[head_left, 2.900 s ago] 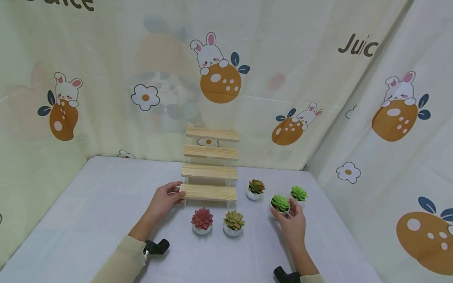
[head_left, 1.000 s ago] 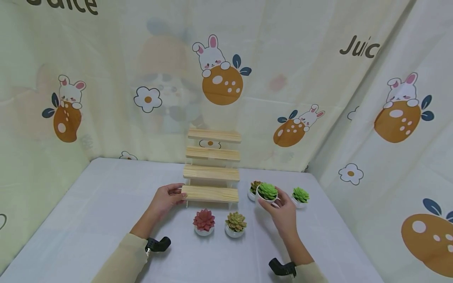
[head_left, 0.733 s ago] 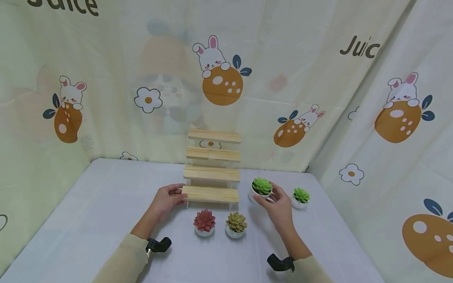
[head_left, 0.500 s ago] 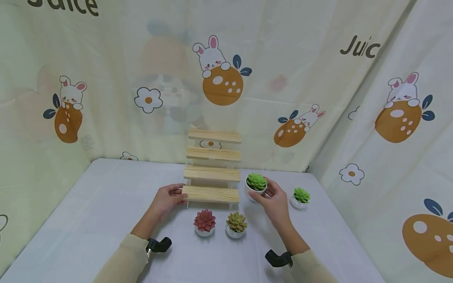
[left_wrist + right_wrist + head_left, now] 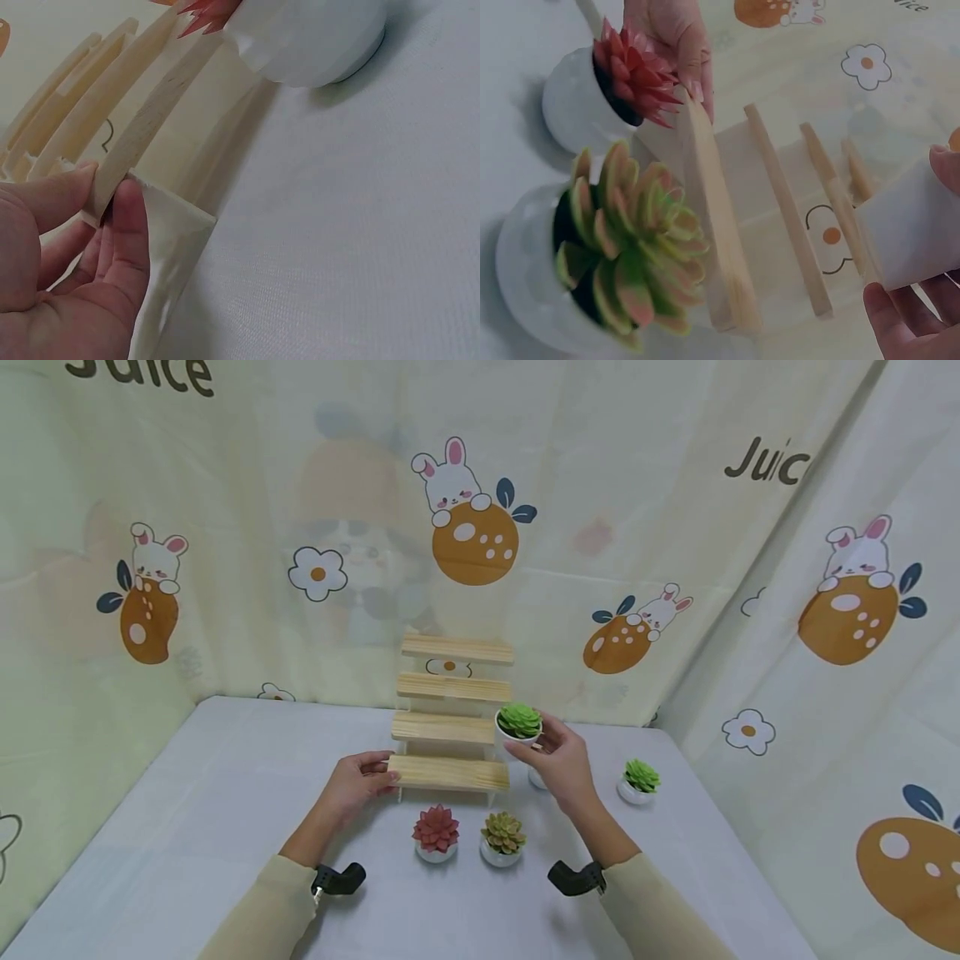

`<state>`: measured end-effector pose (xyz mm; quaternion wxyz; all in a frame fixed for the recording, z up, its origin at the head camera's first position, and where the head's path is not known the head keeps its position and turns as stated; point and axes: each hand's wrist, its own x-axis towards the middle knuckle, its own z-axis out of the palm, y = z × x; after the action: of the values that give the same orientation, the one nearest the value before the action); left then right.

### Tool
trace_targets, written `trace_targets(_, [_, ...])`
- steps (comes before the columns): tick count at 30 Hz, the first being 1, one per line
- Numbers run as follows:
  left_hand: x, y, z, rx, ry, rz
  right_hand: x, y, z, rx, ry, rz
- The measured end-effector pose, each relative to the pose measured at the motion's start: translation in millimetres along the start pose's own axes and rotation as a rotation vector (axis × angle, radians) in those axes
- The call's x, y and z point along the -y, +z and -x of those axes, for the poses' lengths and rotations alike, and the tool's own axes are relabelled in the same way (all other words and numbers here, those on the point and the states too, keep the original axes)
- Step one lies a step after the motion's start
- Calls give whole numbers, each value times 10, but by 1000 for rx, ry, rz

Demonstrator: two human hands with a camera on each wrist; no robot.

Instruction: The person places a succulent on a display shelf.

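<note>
My left hand pinches the left end of the lowest board of a four-tier wooden display stand; the left wrist view shows thumb and fingers on that board end. My right hand grips a white pot with a bright green succulent, raised off the table at the right end of the stand's second board from the bottom. The right wrist view shows the white pot between thumb and fingers; whether it touches a board I cannot tell.
A red succulent and a yellow-green succulent, both in white pots, stand before the stand. Another green succulent stands farther right. A white pot is mostly hidden behind my right hand. A printed curtain hangs behind.
My right hand has lifted the green succulent from the table's right side and carried it left and up, to the stand. My left hand stays on the lowest board.
</note>
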<state>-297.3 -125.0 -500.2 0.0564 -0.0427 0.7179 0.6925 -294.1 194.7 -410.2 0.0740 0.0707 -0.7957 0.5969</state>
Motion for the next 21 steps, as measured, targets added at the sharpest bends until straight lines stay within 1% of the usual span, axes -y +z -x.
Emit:
trace_targets(4, [16,-3,-12,4,15,-6,57,54,-87,32,5,-16])
trace_targets(8, [32,-15,-25,11,29,-11,113,98,-171,46,-4,-22])
trace_targets(13, [16,-14,-17,10,22,-11,191,151,-272,57,-7,-32])
trace_targets(21, [5,-8,1,1,9,-14,320,280,-411,92,-29,-99])
